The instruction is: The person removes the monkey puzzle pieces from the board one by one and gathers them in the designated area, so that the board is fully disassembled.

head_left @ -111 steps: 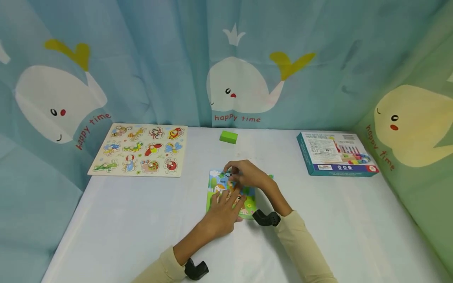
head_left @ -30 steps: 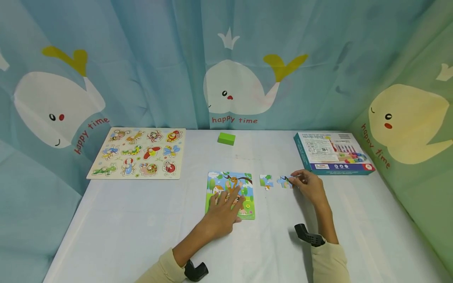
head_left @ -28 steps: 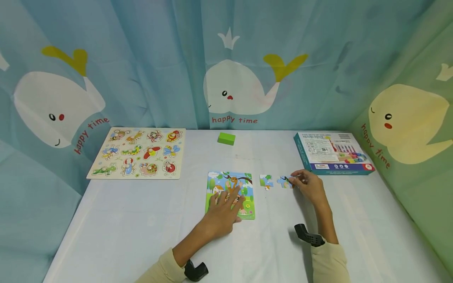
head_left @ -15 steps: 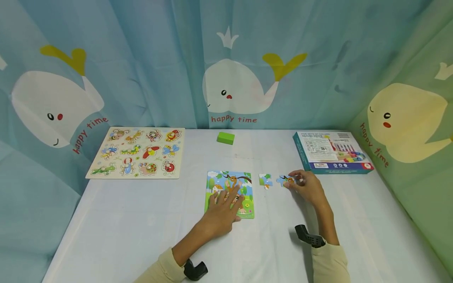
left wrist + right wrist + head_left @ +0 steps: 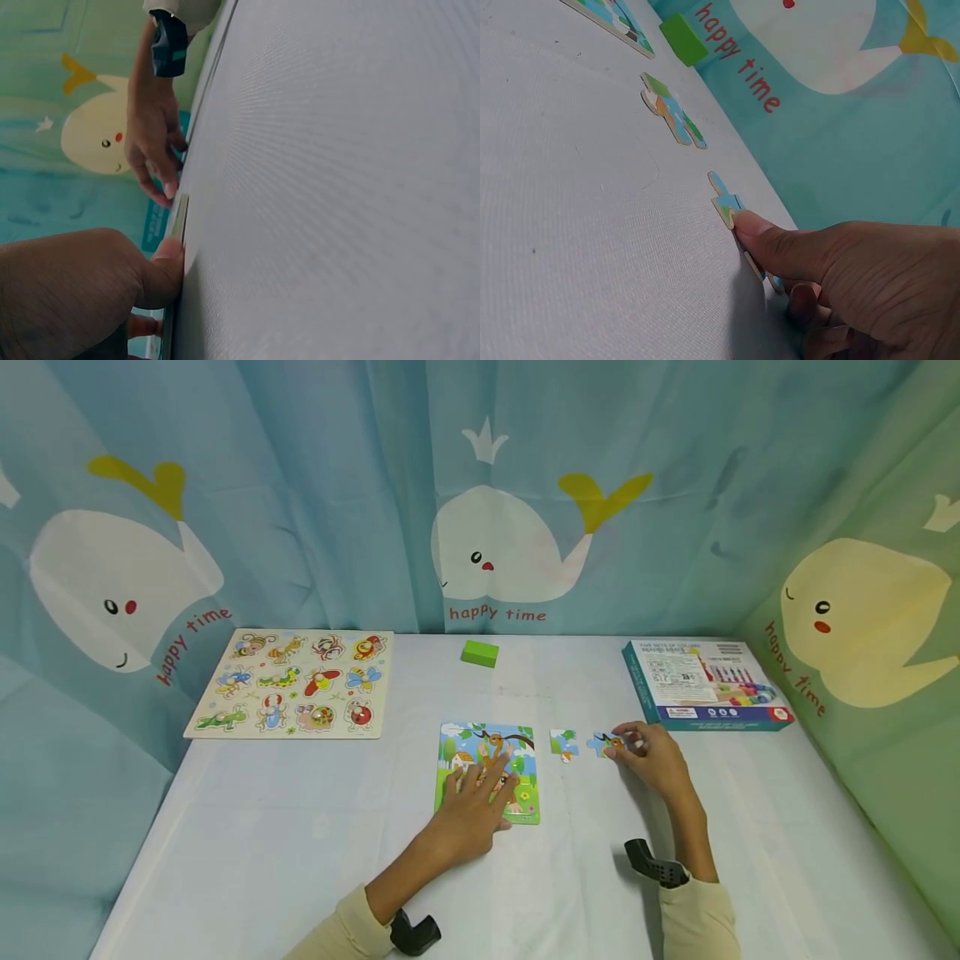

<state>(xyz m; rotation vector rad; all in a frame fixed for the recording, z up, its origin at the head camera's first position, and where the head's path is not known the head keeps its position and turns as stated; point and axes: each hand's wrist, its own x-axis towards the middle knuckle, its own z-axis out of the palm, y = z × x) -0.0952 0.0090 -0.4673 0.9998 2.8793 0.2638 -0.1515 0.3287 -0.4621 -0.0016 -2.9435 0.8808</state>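
Note:
My left hand [image 5: 463,818] lies with spread fingers on a small jigsaw puzzle [image 5: 528,802], its picture showing a monkey, a house and trees. In the left wrist view the left thumb [image 5: 165,274] rests along the puzzle's edge. To the right, my right hand [image 5: 658,762] pinches a puzzle piece [image 5: 597,744] by its right side, low at the white cloth. The right wrist view has the thumb on that piece [image 5: 724,202], with the other fingers partly hidden behind. Between it and the puzzle, a second loose piece [image 5: 561,743] lies flat on the cloth.
At the back left lies a wooden insect peg board [image 5: 296,697]. A green block [image 5: 480,653] sits at the back middle, and a teal toy box [image 5: 708,685] at the back right, just beyond the right hand. Whale-print curtains [image 5: 337,527] hang around the table.
From above the puzzle, my right hand has moved right; two loose pieces now lie beside the puzzle. Lately its fingers have shifted on the farther piece. The left hand stays on the puzzle.

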